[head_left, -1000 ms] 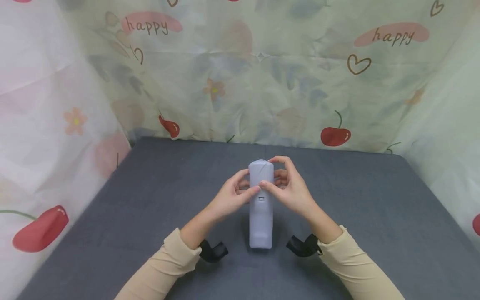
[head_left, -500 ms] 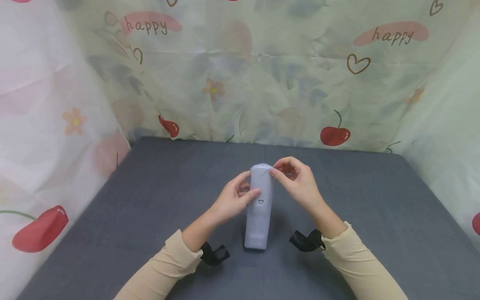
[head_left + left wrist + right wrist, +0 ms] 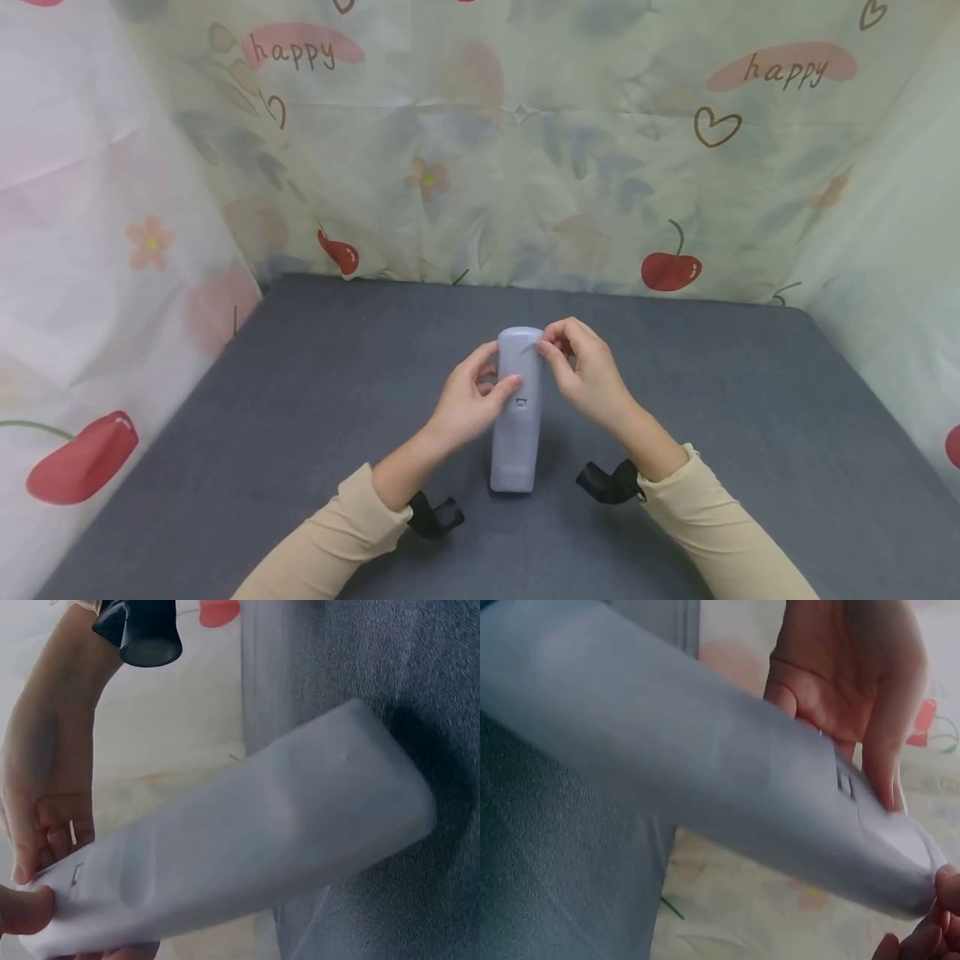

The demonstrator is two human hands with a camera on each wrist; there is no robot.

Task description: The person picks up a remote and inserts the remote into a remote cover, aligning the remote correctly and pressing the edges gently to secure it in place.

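Note:
A pale grey remote control point(image 3: 516, 442) stands tilted at the middle of the table, its back with a small latch slot facing the head camera. My left hand point(image 3: 474, 396) grips its upper part from the left, thumb across the back and fingers behind. Near the top right corner, my right hand point(image 3: 588, 371) pinches the edge of a thin plastic sleeve point(image 3: 934, 851) that wraps the remote control. In the right wrist view this edge stands slightly off the end. The lower end is close to the table; whether it touches cannot be told.
A dark grey cloth covers the table point(image 3: 300, 417). Patterned curtains point(image 3: 480, 150) enclose it at the back and both sides. Black straps with curved pieces point(image 3: 609, 483) hang from both wrists.
My right hand has gone from gripping the remote control's upper right side to pinching at its top corner. The remote control's lower end has shifted slightly left. My left hand keeps its grip.

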